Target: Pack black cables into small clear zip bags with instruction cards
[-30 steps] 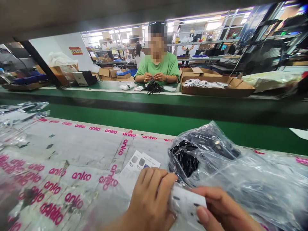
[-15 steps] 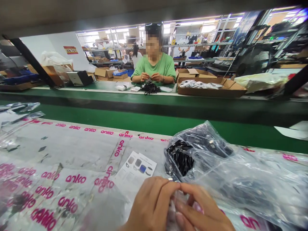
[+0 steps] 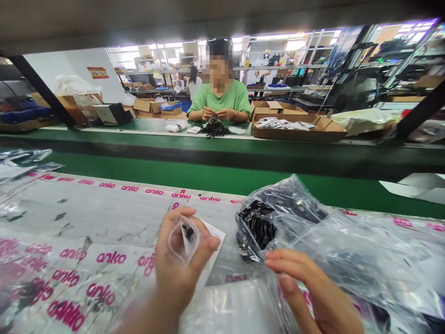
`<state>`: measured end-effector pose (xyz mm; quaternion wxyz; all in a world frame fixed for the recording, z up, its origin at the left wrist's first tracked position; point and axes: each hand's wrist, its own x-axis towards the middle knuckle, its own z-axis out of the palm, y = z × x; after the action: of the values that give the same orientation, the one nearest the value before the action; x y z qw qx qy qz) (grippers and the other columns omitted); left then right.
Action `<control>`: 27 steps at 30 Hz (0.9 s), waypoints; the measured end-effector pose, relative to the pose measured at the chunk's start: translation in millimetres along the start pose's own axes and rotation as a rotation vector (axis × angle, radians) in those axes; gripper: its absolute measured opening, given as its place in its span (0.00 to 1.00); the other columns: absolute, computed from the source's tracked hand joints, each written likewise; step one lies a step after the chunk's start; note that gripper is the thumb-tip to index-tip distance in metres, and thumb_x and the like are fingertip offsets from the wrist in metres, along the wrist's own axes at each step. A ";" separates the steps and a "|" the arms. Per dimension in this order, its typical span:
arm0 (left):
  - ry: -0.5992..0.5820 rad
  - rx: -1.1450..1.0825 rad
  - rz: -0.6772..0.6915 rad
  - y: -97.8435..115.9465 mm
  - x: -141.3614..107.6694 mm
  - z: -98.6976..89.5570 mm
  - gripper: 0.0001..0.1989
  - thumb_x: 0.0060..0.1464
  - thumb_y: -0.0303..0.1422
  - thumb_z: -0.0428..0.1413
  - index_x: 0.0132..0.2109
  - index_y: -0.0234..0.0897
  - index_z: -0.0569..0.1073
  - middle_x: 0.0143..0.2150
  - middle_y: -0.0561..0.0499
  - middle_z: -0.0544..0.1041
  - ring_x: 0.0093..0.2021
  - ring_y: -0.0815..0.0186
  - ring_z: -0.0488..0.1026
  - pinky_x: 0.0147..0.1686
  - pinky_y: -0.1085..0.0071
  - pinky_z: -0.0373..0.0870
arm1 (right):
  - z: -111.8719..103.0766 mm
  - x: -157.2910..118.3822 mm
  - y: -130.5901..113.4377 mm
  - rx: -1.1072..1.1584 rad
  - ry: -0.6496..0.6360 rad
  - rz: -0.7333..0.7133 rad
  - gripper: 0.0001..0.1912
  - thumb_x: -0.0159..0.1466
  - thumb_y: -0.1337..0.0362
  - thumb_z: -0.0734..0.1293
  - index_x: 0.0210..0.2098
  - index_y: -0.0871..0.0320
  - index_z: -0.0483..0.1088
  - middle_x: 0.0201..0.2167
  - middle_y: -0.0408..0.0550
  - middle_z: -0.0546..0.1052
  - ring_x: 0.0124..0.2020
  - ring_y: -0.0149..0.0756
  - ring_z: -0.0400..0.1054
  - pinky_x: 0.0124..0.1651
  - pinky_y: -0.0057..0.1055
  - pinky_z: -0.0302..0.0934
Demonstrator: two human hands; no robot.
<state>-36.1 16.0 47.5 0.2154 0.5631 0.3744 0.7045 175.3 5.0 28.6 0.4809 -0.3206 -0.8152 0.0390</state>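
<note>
My left hand (image 3: pixel 170 278) is curled around a small clear plastic bag (image 3: pixel 184 253). The bag's mouth gapes upward, and something black and white shows inside, too small to name. Under that hand lies a printed paper leaflet (image 3: pixel 216 248), largely covered. My right hand (image 3: pixel 306 287) is empty, thumb and fingers apart, beside a large clear bag (image 3: pixel 290 195). Black coiled cables (image 3: pixel 260 227) with metal plugs fill that bag's left end. Between my hands, near the lower edge, clear flat plastic bags (image 3: pixel 236 306) lie on the work surface.
The worktop (image 3: pixel 114 218) is covered with anko-printed film. Beyond it runs a green belt (image 3: pixel 139 169). Across it, a person in a green shirt (image 3: pixel 217 99) handles black cables (image 3: pixel 213 128) beside an open carton (image 3: pixel 299 134). A shelf edge (image 3: pixel 208 23) crosses overhead.
My hands were together at the lower middle and have parted. The left moved left and up with the small bag, now gaping; the right moved right, its fingers now apart.
</note>
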 end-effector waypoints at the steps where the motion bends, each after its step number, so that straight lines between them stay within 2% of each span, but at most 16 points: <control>1: 0.040 -0.008 -0.018 0.1 4.7 -1.6 0.16 0.55 0.31 0.61 0.47 0.40 0.64 0.28 0.57 0.69 0.28 0.72 0.70 0.31 0.80 0.70 | -0.7 1.9 2.2 -0.023 -0.012 -0.015 0.12 0.68 0.71 0.59 0.49 0.57 0.66 0.48 0.45 0.71 0.53 0.26 0.64 0.58 0.16 0.56; 3: 0.075 0.000 -0.025 -0.5 10.9 -3.4 0.14 0.55 0.31 0.61 0.45 0.39 0.65 0.27 0.58 0.69 0.27 0.74 0.68 0.30 0.83 0.69 | -1.6 8.2 7.6 -0.136 -0.010 -0.032 0.14 0.68 0.71 0.59 0.52 0.59 0.64 0.52 0.46 0.69 0.57 0.27 0.61 0.62 0.20 0.53; 5: 0.063 0.014 -0.013 -1.3 12.4 -3.5 0.12 0.55 0.31 0.60 0.44 0.39 0.66 0.27 0.58 0.69 0.27 0.75 0.67 0.30 0.83 0.68 | 0.1 18.2 16.3 -0.323 -0.057 -0.057 0.15 0.68 0.71 0.56 0.53 0.59 0.64 0.54 0.49 0.68 0.56 0.30 0.62 0.59 0.26 0.60; 7: 0.038 0.029 -0.013 -1.6 9.8 -2.7 0.12 0.55 0.32 0.60 0.45 0.39 0.66 0.27 0.58 0.68 0.27 0.75 0.67 0.30 0.83 0.68 | 6.0 31.3 27.3 -0.503 -0.182 -0.048 0.17 0.67 0.75 0.54 0.49 0.61 0.68 0.51 0.52 0.71 0.48 0.36 0.70 0.47 0.32 0.71; 8: 0.025 0.033 -0.019 -1.6 7.8 -2.2 0.12 0.55 0.32 0.60 0.45 0.40 0.66 0.27 0.57 0.68 0.28 0.74 0.67 0.30 0.83 0.67 | 10.5 38.6 32.4 -0.571 -0.255 -0.029 0.17 0.65 0.77 0.55 0.47 0.63 0.70 0.47 0.54 0.72 0.42 0.39 0.73 0.39 0.34 0.74; 10: -0.003 0.037 -0.029 -1.8 3.5 -1.0 0.12 0.56 0.33 0.60 0.45 0.40 0.65 0.28 0.57 0.68 0.28 0.74 0.67 0.31 0.82 0.67 | 20.9 53.2 39.0 -0.660 -0.381 0.044 0.14 0.61 0.78 0.61 0.43 0.66 0.72 0.41 0.57 0.74 0.34 0.43 0.73 0.29 0.36 0.74; 11: -0.020 0.038 -0.027 -2.0 1.6 -0.6 0.12 0.56 0.33 0.60 0.45 0.40 0.65 0.28 0.57 0.68 0.28 0.73 0.67 0.31 0.81 0.67 | 25.7 59.6 39.9 -0.704 -0.435 0.082 0.13 0.59 0.79 0.64 0.43 0.66 0.73 0.39 0.57 0.73 0.34 0.45 0.73 0.27 0.37 0.73; 14: -0.078 0.055 -0.031 -3.6 -1.5 -0.1 0.13 0.56 0.34 0.59 0.46 0.41 0.64 0.28 0.57 0.68 0.27 0.73 0.66 0.30 0.80 0.65 | 34.3 71.0 35.7 -0.796 -0.523 0.140 0.12 0.57 0.78 0.70 0.41 0.64 0.74 0.41 0.57 0.73 0.40 0.49 0.71 0.29 0.38 0.73; 17: -0.145 0.073 -0.006 -6.0 -2.5 -0.7 0.13 0.57 0.33 0.59 0.46 0.41 0.64 0.29 0.57 0.68 0.28 0.73 0.67 0.30 0.80 0.65 | 33.5 68.9 31.7 -0.811 -0.534 0.119 0.10 0.58 0.78 0.70 0.39 0.64 0.74 0.43 0.58 0.73 0.43 0.51 0.70 0.34 0.41 0.72; 21: -0.225 0.088 -0.017 -9.8 -5.3 -1.0 0.13 0.57 0.35 0.58 0.47 0.43 0.64 0.30 0.57 0.68 0.29 0.72 0.68 0.32 0.78 0.66 | 28.4 59.6 40.4 -0.726 -0.518 -0.056 0.22 0.54 0.80 0.72 0.46 0.57 0.75 0.52 0.62 0.69 0.47 0.56 0.68 0.40 0.46 0.71; 24: -0.286 0.094 -0.052 -12.0 -9.0 0.1 0.14 0.57 0.36 0.58 0.47 0.44 0.63 0.29 0.58 0.68 0.28 0.72 0.66 0.30 0.77 0.64 | 26.1 56.6 50.5 -0.611 -0.496 -0.224 0.15 0.54 0.76 0.73 0.38 0.54 0.77 0.54 0.59 0.68 0.55 0.54 0.63 0.49 0.45 0.67; 27: -0.332 0.120 -0.034 -11.9 -12.1 1.5 0.14 0.58 0.36 0.57 0.47 0.43 0.62 0.28 0.58 0.67 0.26 0.71 0.65 0.29 0.76 0.63 | 21.7 56.7 52.5 -0.552 -0.420 -0.289 0.10 0.52 0.77 0.73 0.31 0.59 0.75 0.49 0.57 0.73 0.55 0.52 0.64 0.51 0.45 0.65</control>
<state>-32.8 15.1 30.8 0.2519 0.6771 0.3846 0.5746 164.4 83.6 40.5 0.1993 -0.3048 -0.9126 -0.1859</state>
